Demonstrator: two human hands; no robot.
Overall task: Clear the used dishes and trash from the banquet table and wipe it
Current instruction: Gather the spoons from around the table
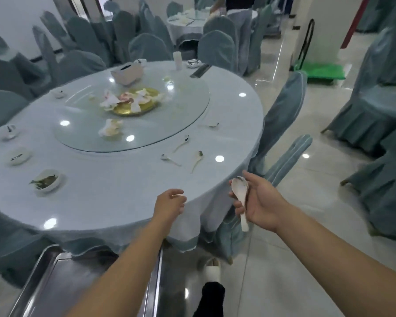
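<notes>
White ceramic soup spoon (pixel 240 197) held in right hand (pixel 260 205), fingers curled round handle, just off edge of round blue-clothed banquet table (pixel 124 191). Left hand (pixel 169 203) over near rim, fingers loosely curled; whether pinching something, cannot tell. Three more white spoons (pixel 196 160) near right edge. Best gather all into right fist, bowls aligned, then drop into steel cart tray (pixel 62 284).

A single wide-angle view from the person's head looks forward and down. It stands close to the near rim of the round table (pixel 114 202), both forearms reaching out from the bottom edge, with the hall's chairs (pixel 217 50) and floor (pixel 306 202) curving away behind.
</notes>
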